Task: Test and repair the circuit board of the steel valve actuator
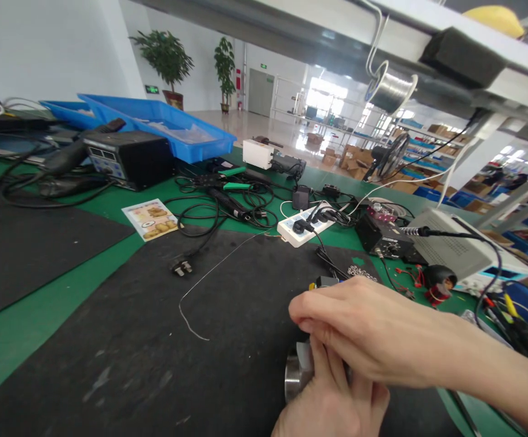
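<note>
At the lower right, my left hand (332, 397) is wrapped round a shiny metal part with a threaded round end (293, 375). Most of that part is hidden by my fingers. My right hand (359, 321) comes in from the right and lies over the left one, its fingers pinched together at the top. What those fingers hold, if anything, is out of sight. Just behind my right knuckles shows a small dark and yellow item (325, 282). Both hands are above the black mat (145, 340).
A thin wire (213, 267) and a plug (182, 266) lie on the mat. Behind are a white power strip (307, 226), tangled cables, a leaflet (151, 219), a black station box (130, 159) and blue trays (164, 115). A solder spool (390, 88) hangs above; a grey instrument (464, 252) stands right.
</note>
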Tool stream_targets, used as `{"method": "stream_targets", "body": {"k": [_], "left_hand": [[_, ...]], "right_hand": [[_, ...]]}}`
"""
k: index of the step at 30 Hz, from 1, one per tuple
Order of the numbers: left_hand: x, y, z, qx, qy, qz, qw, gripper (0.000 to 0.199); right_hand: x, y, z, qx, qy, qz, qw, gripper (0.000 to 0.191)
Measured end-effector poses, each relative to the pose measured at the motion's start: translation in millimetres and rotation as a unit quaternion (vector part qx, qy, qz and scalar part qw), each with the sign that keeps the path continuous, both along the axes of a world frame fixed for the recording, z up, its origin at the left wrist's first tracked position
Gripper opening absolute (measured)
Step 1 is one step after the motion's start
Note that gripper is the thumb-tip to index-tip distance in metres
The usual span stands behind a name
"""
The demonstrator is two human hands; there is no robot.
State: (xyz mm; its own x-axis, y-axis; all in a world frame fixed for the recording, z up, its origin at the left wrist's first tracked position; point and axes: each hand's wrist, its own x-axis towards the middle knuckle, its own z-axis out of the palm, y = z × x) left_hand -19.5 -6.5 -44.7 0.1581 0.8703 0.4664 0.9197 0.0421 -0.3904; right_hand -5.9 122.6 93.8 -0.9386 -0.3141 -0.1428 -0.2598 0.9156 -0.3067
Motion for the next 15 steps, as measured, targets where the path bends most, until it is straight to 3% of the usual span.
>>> {"method": "stream_targets", "body": {"k": [3, 7, 12, 15], "left_hand": [[1, 4, -0.1, 0.046, 0.009, 0.025, 0.999, 0.024], [-1, 9, -6.1, 0.103, -0.002, 0.034, 0.994, 0.014], [8, 28, -40.3, 0.184, 0.040, 0.038, 0.981, 0.019], [18, 37, -61.3, 0.272, 0.020, 0.108, 0.956, 0.023]], "right_hand": [[-3, 4, -7.2, -0.018, 0.016, 0.020, 1.000, 0.007], [-5, 12, -13.6, -0.037, 0.030, 0.022, 0.999, 0.022], [3, 32, -22.3, -0.070, 0.069, -0.035, 0.995, 0.023], [11, 43, -30.7, -0.107, 0.096, -0.052, 0.988, 0.018]]}}
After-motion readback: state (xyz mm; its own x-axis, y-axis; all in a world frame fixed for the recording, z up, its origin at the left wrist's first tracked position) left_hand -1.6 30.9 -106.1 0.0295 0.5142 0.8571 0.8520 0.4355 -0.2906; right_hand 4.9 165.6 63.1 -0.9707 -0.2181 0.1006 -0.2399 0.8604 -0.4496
